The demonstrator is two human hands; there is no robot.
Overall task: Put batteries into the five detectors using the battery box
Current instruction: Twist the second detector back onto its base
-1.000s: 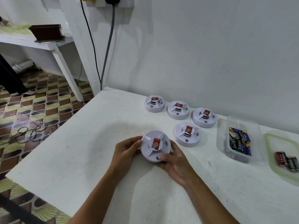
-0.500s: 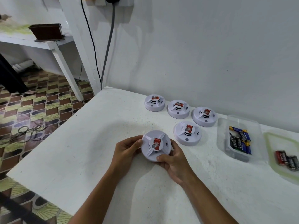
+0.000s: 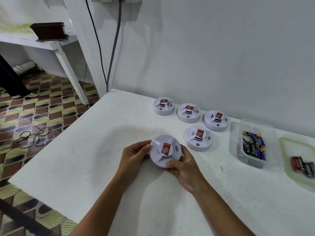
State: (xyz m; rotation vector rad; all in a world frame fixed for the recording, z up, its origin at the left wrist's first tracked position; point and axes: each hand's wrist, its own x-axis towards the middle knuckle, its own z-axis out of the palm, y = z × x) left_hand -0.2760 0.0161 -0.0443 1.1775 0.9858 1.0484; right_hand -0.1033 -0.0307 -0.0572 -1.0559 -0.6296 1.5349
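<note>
A round white detector [image 3: 164, 150] with a red sticker on top sits near the middle of the white table [image 3: 88, 159]. My left hand [image 3: 134, 155] grips its left rim and my right hand [image 3: 184, 166] grips its near right rim. Several more white detectors stand further back: one [image 3: 198, 138] just right of it, and three in a row near the wall [image 3: 163, 106], [image 3: 188, 112], [image 3: 216, 120]. A clear battery box [image 3: 237, 142] with several batteries [image 3: 254, 145] lies to the right.
A greenish lid [image 3: 288, 157] at the far right edge holds a few red and black batteries [image 3: 303, 166]. The wall runs close behind the detectors. The table's left edge drops to a patterned floor with cables; a white shelf stands at the far left.
The held detector has turned a little between my hands, its red sticker now sitting at a different angle. Both hands stay on its rim.
</note>
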